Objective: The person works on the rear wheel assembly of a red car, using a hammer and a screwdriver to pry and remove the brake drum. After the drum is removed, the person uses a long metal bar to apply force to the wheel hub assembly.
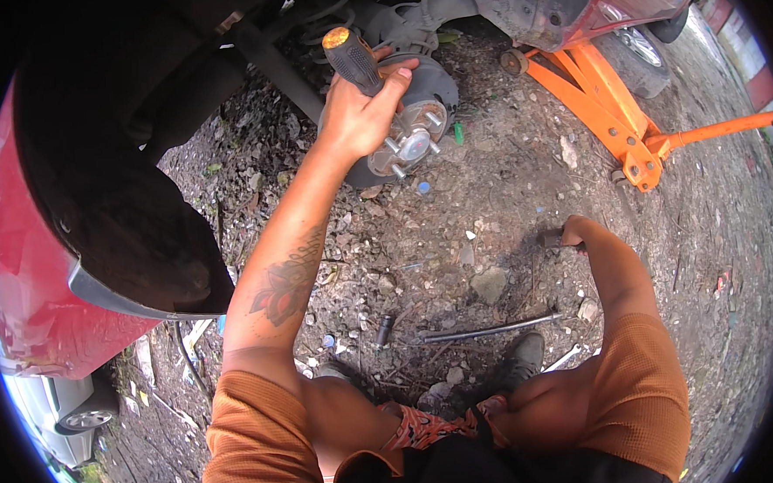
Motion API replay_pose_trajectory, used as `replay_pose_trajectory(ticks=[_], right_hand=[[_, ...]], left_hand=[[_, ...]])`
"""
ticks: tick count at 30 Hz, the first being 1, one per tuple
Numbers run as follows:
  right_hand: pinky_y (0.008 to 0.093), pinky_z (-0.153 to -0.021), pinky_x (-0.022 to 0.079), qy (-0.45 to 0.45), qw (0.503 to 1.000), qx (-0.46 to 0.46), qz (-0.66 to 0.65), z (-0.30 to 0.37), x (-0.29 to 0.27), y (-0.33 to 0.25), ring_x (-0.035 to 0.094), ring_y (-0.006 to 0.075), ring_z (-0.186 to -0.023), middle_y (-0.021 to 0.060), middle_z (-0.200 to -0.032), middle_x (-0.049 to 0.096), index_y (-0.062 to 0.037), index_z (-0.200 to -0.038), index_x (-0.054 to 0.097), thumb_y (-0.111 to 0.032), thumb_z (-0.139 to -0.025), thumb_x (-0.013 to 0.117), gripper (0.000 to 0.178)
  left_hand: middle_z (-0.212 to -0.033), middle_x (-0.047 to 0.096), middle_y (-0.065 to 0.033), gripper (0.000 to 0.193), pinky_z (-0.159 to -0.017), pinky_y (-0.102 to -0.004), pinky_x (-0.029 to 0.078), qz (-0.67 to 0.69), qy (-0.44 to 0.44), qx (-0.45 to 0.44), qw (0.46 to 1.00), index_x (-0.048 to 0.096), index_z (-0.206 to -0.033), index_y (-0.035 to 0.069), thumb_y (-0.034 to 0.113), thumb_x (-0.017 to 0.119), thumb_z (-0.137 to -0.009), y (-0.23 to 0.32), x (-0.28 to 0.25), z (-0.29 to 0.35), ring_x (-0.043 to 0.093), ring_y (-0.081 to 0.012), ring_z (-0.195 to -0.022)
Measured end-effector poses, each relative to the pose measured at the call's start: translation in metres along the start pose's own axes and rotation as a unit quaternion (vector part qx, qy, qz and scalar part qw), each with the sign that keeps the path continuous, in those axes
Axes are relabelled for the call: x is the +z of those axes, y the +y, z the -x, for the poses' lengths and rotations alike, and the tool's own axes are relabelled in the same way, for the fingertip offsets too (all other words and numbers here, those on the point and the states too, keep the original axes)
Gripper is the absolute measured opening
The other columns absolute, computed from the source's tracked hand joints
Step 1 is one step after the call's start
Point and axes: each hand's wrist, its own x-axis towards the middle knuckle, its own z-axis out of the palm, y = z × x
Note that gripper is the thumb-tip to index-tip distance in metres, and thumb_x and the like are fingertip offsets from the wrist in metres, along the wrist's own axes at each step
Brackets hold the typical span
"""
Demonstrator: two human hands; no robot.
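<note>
1. The left hand point(358, 113) has its fingers closed round a screwdriver point(353, 61) at the wheel hub point(415, 144), toward the ground's point(506, 187) far edge
2. The screwdriver looks light and stiff; its textured handle, likely not slippery, is the place to hold
3. The right hand point(583, 231) is at a dark block point(550, 238), toward the ground's right edge; finger spread and hold cannot be told
4. The block looks hard

I have one feed: wide fisheye, head-worn, facing down; forearms point(302, 224) near, hands point(358, 119) farther, dirt ground point(506, 178) below.
</note>
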Motion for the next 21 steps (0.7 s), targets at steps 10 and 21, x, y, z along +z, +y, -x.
replay_pose_trajectory(ticks=[10, 21], right_hand=[[0.0436, -0.061, 0.056, 0.250, 0.950, -0.159, -0.094, 0.112, -0.100, -0.047, 0.069, 0.0295, -0.069, 0.0210, -0.089, 0.070, -0.0146, -0.138, 0.058, -0.017, -0.093, 0.063, 0.046], [0.0366, -0.095, 0.049, 0.632, 0.556, -0.529, -0.112, 0.384, -0.173, -0.178, 0.068, 0.0343, -0.109, 0.0230, -0.115, 0.069, -0.0140, -0.142, 0.054, -0.017, -0.095, 0.062, 0.049]], left_hand=[[-0.136, 0.063, -0.0114, 0.039, -0.114, -0.0407, 0.037, -0.114, 0.034, 0.094, 0.988, 0.070, -0.117, 0.001, 0.030, 0.053, -0.098, -0.007, 0.000, 0.000, 0.051, -0.0293, -0.135], [-0.120, 0.068, -0.0154, 0.039, -0.108, -0.0436, 0.039, -0.064, 0.069, 0.093, 0.991, 0.071, -0.110, 0.007, 0.039, 0.060, -0.090, -0.012, 0.006, 0.001, 0.060, -0.0344, -0.117]])
